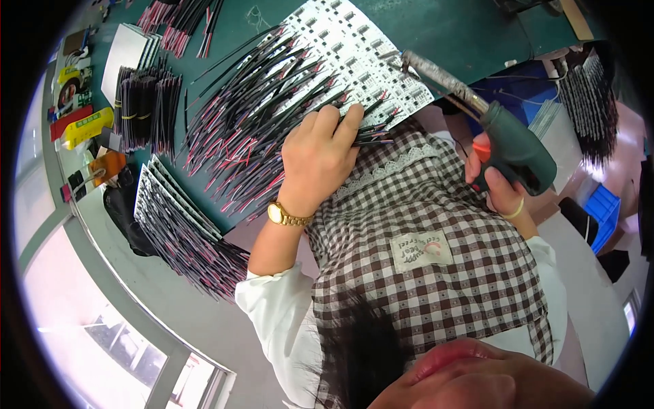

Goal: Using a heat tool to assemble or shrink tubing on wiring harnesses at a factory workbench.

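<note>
My right hand (pixel 503 191) is wrapped round the dark green handle of a soldering gun (pixel 521 146) with a finger at its orange trigger. The gun's metal barrel reaches up and left, its tip over the right part of a white circuit board panel (pixel 340 41) covered in small black parts. Rows of black wires (pixel 252 116) with red and pale ends lie across the panel's left side and hang past it. At the panel's near edge, my left hand (pixel 319 153) is closed, fingers curled down over black wires; the fingertips are partly hidden.
Bundled black wires (pixel 139 112) stand at the left of the green table (pixel 477 27), below some white boards (pixel 126 61). Wired panels (pixel 180 225) lean at the left edge. At the right are another wired stack (pixel 593 102) and a blue crate (pixel 605 215).
</note>
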A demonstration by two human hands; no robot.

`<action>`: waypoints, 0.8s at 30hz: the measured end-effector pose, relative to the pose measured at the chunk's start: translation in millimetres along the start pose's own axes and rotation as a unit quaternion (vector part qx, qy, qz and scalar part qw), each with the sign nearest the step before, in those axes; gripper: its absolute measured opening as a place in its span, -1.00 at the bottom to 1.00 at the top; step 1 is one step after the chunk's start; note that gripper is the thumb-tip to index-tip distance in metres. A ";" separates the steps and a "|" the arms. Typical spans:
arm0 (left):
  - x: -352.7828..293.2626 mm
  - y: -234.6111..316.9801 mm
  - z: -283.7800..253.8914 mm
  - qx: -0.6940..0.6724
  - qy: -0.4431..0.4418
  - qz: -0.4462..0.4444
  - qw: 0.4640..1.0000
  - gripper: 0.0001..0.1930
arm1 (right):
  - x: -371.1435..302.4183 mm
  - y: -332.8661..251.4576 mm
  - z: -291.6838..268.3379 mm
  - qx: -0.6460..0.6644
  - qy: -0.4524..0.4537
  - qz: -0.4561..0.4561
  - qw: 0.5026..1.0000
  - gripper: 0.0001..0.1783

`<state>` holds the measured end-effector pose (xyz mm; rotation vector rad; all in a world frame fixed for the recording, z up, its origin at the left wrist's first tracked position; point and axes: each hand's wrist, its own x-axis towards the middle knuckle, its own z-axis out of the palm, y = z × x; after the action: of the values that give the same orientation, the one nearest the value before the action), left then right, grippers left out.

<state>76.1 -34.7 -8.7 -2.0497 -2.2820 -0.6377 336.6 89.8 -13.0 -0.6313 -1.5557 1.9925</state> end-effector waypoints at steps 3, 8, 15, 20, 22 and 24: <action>1.5 -0.7 -0.3 -0.013 -0.004 -0.006 1.000 -0.48 | -9.4 2.5 -2.8 0.022 -0.049 0.030 0.998 -0.55; 5.4 -6.5 2.8 -0.070 0.003 -0.002 0.998 -0.52 | -12.1 -0.9 -9.2 -0.136 -0.100 0.052 0.984 -0.55; 8.3 -5.6 0.0 -0.108 -0.002 -0.025 0.994 -0.59 | -24.6 6.3 -14.6 -0.231 -0.092 0.084 0.965 -0.63; 8.1 -7.4 3.7 -0.114 0.008 -0.024 0.993 -0.59 | -15.2 -0.7 -15.9 -0.278 -0.118 0.067 0.951 -0.67; 9.3 -8.2 5.9 -0.115 0.009 -0.028 0.993 -0.60 | -12.9 -0.7 -17.4 -0.300 -0.127 0.060 0.944 -0.67; 9.4 -9.2 7.9 -0.115 0.006 -0.031 0.993 -0.61 | -11.1 1.0 -18.1 -0.309 -0.132 0.044 0.941 -0.69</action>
<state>67.9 -24.0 -16.0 -2.0640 -2.3744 -0.9563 356.6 95.4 -17.7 -0.6915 -2.3915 1.6815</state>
